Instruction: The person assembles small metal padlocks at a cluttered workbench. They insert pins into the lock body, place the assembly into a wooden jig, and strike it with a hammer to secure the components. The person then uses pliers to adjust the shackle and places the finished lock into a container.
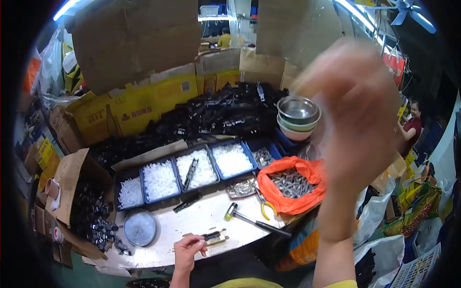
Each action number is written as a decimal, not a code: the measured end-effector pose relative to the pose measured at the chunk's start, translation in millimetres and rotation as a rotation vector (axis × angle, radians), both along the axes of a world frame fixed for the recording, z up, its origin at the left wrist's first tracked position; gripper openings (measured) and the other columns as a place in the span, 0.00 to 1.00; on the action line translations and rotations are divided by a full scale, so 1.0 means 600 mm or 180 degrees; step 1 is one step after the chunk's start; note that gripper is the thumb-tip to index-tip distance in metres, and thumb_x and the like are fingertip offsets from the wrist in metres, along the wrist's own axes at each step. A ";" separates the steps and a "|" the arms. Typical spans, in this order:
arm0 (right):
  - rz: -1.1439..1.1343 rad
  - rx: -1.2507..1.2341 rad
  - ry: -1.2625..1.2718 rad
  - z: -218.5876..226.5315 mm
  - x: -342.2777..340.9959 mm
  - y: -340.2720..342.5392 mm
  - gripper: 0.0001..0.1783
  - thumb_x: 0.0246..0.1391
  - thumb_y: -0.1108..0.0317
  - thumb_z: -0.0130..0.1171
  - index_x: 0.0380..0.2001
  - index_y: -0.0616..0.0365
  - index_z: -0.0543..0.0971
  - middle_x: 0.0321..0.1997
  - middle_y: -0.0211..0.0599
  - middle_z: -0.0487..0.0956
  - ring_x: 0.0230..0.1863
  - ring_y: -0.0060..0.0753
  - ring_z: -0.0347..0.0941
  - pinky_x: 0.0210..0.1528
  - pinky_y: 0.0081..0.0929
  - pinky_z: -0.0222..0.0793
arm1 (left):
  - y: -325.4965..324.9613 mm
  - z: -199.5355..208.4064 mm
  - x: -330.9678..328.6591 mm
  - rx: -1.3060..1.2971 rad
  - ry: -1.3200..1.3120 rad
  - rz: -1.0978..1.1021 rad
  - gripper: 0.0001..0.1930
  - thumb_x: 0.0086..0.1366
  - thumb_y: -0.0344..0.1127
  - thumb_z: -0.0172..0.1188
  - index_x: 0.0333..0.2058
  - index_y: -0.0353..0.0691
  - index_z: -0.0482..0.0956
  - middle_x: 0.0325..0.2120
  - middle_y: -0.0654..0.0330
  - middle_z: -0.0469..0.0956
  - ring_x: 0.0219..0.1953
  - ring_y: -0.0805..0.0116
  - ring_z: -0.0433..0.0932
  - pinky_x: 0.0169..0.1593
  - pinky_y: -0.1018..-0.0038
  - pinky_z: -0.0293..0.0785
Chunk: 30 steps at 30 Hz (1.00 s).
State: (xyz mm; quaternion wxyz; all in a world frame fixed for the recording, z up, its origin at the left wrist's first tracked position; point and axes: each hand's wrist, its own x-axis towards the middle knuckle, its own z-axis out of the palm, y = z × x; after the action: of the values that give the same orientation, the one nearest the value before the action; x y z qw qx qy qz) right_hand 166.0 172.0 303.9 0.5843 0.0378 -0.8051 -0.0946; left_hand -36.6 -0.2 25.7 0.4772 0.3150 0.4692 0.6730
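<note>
Head view, left hand (188, 248) pinching slim black part (211, 235), blurred right hand (357, 120)

Cardboard walls (134, 43) behind bench; ceiling fan (406, 10); tube lights (357, 14).

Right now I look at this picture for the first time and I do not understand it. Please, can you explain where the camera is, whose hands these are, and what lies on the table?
There is no machine here. One person wears a wide camera on the head, looking down, so edges bend. The left hand pinches a small black part lying on a little jig on the white table. The right hand is raised close to the camera, blurred, and seems to hold nothing. On the table lie a hammer, yellow-handled pliers, blue bins of white pieces, an orange bag of metal parts, stacked metal bowls and a heap of black parts. Another person sits at the far right.
</note>
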 end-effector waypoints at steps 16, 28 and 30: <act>0.0404 -0.1654 -0.1906 -0.441 -0.094 -0.074 0.08 0.40 0.66 0.53 0.27 0.53 0.70 0.30 0.33 0.64 0.37 0.33 0.61 0.36 0.30 0.52 | 0.016 -0.021 0.016 -0.0593 0.0912 0.0069 0.10 0.53 0.34 0.57 0.32 0.34 0.76 0.26 0.60 0.76 0.28 0.70 0.72 0.34 0.73 0.68; 0.0612 -0.1599 -0.2248 -0.426 -0.094 -0.081 0.07 0.38 0.70 0.55 0.24 0.56 0.69 0.28 0.35 0.63 0.36 0.35 0.60 0.37 0.31 0.54 | 0.013 -0.003 0.033 -0.0139 0.1227 0.0087 0.10 0.55 0.37 0.53 0.26 0.36 0.74 0.21 0.62 0.73 0.25 0.70 0.70 0.33 0.72 0.67; 0.0618 -0.1818 -0.2025 -0.432 -0.095 -0.087 0.08 0.38 0.70 0.56 0.24 0.57 0.69 0.28 0.34 0.64 0.35 0.35 0.61 0.37 0.30 0.55 | 0.016 -0.031 0.023 -0.0095 0.1461 0.0121 0.10 0.57 0.36 0.52 0.28 0.34 0.75 0.23 0.60 0.73 0.27 0.68 0.70 0.33 0.70 0.67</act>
State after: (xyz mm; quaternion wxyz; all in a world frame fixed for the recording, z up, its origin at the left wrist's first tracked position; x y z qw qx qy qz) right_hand 108.8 120.0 44.8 0.3004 -0.0226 -0.9316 0.2035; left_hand -22.9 9.5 7.4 0.3498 0.4438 0.5812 0.5855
